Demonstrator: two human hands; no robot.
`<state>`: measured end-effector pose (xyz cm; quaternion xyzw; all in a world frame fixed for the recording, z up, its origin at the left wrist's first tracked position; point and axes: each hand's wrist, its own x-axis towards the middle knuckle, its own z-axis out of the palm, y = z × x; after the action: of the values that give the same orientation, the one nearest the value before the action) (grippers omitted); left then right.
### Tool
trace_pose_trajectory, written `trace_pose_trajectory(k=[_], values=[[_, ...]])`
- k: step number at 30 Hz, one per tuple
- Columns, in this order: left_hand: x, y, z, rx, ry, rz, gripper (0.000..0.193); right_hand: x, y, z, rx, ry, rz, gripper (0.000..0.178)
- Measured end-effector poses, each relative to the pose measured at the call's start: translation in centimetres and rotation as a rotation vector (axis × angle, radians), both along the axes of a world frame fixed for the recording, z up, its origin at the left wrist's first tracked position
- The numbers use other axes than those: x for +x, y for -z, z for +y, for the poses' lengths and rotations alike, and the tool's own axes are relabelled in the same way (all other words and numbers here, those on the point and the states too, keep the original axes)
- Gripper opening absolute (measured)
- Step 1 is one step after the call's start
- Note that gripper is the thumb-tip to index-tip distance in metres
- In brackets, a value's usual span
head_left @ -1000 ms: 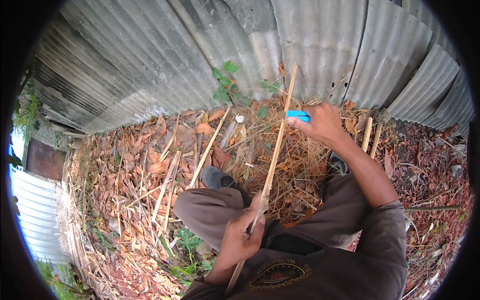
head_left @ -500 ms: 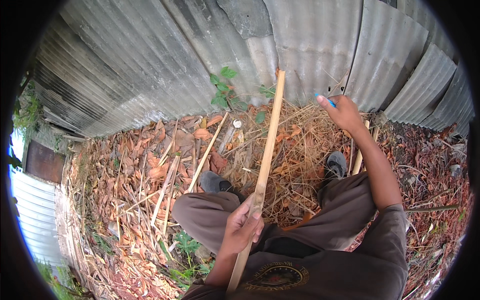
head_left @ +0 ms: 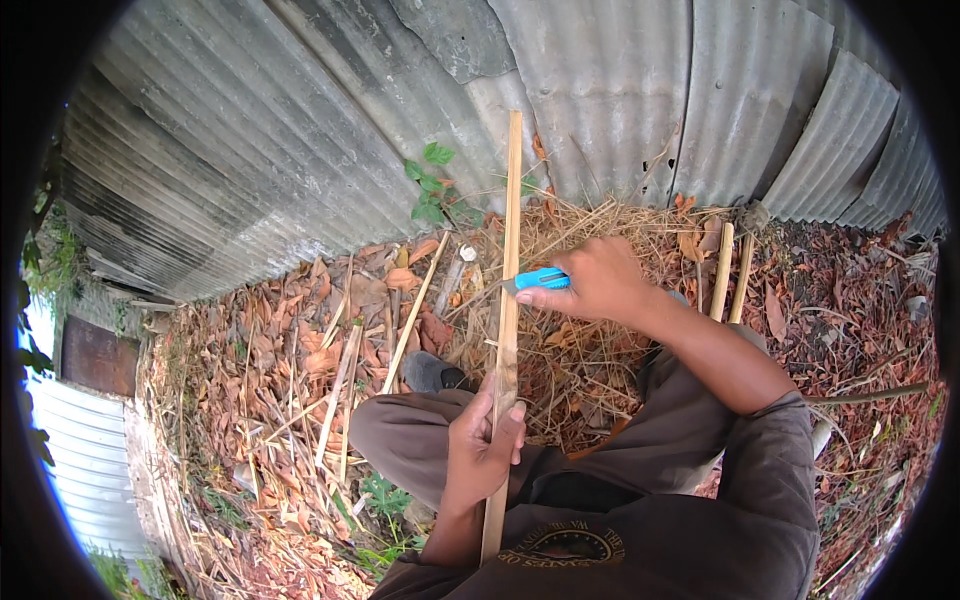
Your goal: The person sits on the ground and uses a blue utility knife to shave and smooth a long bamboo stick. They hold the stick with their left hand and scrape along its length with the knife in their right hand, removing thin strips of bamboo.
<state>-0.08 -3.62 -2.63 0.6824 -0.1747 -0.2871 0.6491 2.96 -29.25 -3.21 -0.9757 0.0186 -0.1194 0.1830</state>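
Observation:
A long, pale wooden strip [head_left: 513, 190] stands almost upright in front of me, its lower end against my shirt. My left hand [head_left: 485, 440] is closed around its lower part, thumb across the front. In my right hand [head_left: 605, 282] is a blue utility knife [head_left: 543, 279], gripped with the thumb along its underside. The blade end of the knife meets the strip's right edge, about midway up. Whether the blade bites into the wood is too small to tell.
Corrugated metal sheets [head_left: 590, 100] form a wall ahead. Dry leaves [head_left: 270, 390] and straw cover the ground. Several thin sticks [head_left: 415, 310] lie to the left, and two pale poles [head_left: 722, 270] to the right. A green plant [head_left: 430, 185] grows by the wall.
My right hand has swung left and nearer with the knife, from the wall side down to the strip. The strip has tilted to nearly straight, its top moving left.

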Motion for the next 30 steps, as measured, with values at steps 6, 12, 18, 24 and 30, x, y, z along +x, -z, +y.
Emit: trace_pose_trajectory(k=[6,12,18,24,30], values=[[-0.7,-0.6,0.9,0.103,0.013,-0.117,0.051,-0.1,0.6,-0.4,-0.037,0.059,-0.109,0.068],[-0.5,-0.6,2.2,0.284,0.010,-0.268,0.047,-0.2,0.9,0.5,-0.068,-0.021,-0.110,0.073],[-0.1,-0.4,1.8,0.289,0.041,-0.398,0.045,1.9,1.7,-1.9,-0.060,0.093,-0.091,0.081],[-2.5,-0.6,3.8,0.121,0.220,-0.224,0.046,3.6,3.7,-15.9,0.112,0.709,0.038,0.087],[-0.4,0.2,1.9,0.006,0.158,-0.019,0.052,1.6,5.0,-16.5,0.390,0.664,0.025,0.083]])
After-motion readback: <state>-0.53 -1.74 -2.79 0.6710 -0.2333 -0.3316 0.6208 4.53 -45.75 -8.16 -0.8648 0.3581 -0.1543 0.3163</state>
